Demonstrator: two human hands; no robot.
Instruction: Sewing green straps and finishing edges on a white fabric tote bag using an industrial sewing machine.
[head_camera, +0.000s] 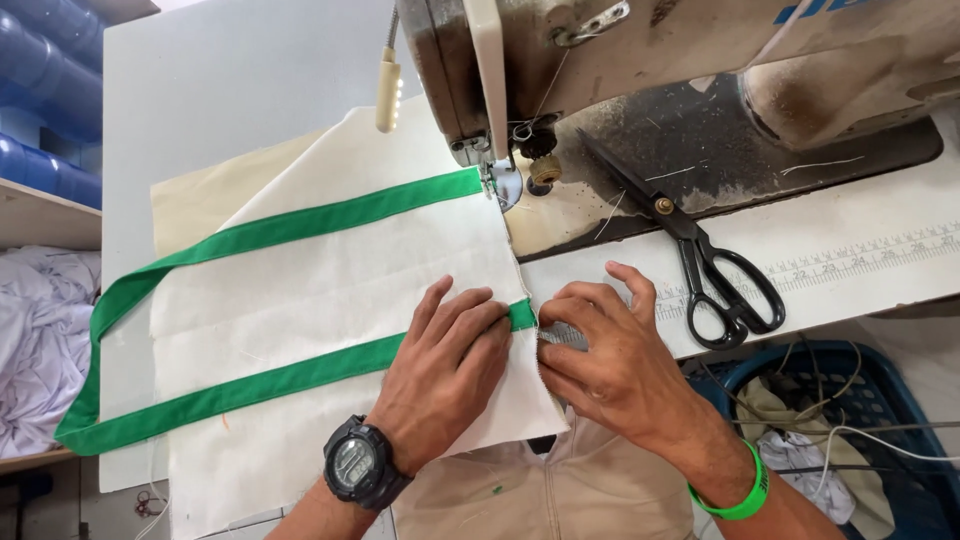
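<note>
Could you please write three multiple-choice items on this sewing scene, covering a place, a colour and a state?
1. Where do the black-handled scissors lie?
A. on the machine table, right of the needle
B. in the blue plastic basket
C. on the cream fabric panel

2. What colour is the strap sewn on that panel?
A. red
B. green
C. black

3. What is the left hand doing?
A. gripping the scissors
B. hanging off the table
C. lying flat on the strap

Answers: 1 A, they rest beside the sewing machine. 2 B, bright green. 3 C, fingers spread on it, beside the right hand.
</note>
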